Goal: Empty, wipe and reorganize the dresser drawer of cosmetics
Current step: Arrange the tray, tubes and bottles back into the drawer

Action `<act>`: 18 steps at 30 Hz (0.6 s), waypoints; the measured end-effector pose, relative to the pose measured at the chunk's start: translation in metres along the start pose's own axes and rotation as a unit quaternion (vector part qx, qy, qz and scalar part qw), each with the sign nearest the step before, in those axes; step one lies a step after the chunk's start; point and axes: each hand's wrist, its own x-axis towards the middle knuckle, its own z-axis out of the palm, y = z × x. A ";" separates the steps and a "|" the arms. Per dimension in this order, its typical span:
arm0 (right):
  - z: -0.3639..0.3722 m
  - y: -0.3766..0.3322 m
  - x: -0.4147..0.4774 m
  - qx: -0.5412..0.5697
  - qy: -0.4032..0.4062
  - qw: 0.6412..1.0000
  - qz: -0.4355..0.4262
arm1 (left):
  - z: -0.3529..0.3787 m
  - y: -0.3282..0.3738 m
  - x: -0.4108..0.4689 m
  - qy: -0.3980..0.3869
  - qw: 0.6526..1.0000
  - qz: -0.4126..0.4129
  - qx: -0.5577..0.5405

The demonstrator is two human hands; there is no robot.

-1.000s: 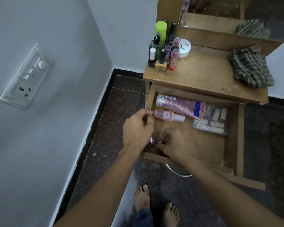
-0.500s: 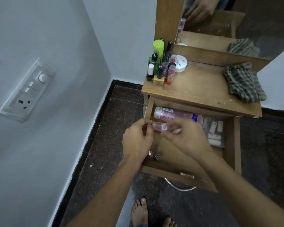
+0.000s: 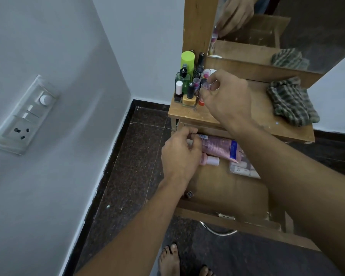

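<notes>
Drawer (image 3: 227, 196), centre to lower right: standing pulled open, holding a pink tube (image 3: 219, 147), a small pink bottle (image 3: 210, 160) and a clear pack (image 3: 243, 170) towards its back.
Left hand (image 3: 180, 154), mid-frame: fingers curling against the pink tube's cap end; cannot tell whether it is gripping.
Right hand (image 3: 225, 96), upper centre: pinching a small clear-capped stick (image 3: 206, 86) beside the bottle cluster (image 3: 185, 82) standing on the bench (image 3: 267, 120) top's left corner.
Checked cloth (image 3: 291, 100): lying at the bench's right.
</notes>
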 end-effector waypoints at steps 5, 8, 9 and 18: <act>-0.019 0.003 -0.020 0.022 0.044 0.999 -0.012 | -0.013 -0.011 0.001 0.018 1.000 -0.012 0.002; -0.025 0.004 -0.060 0.069 0.049 0.996 -0.022 | -0.025 -0.029 -0.005 0.054 0.996 -0.063 -0.013; -0.022 0.005 -0.077 0.086 0.026 0.996 -0.014 | -0.027 -0.033 -0.007 0.060 0.994 -0.083 -0.025; 0.050 0.017 -0.153 0.111 -0.202 0.969 0.086 | -0.027 -0.052 -0.021 0.082 0.959 -0.222 -0.158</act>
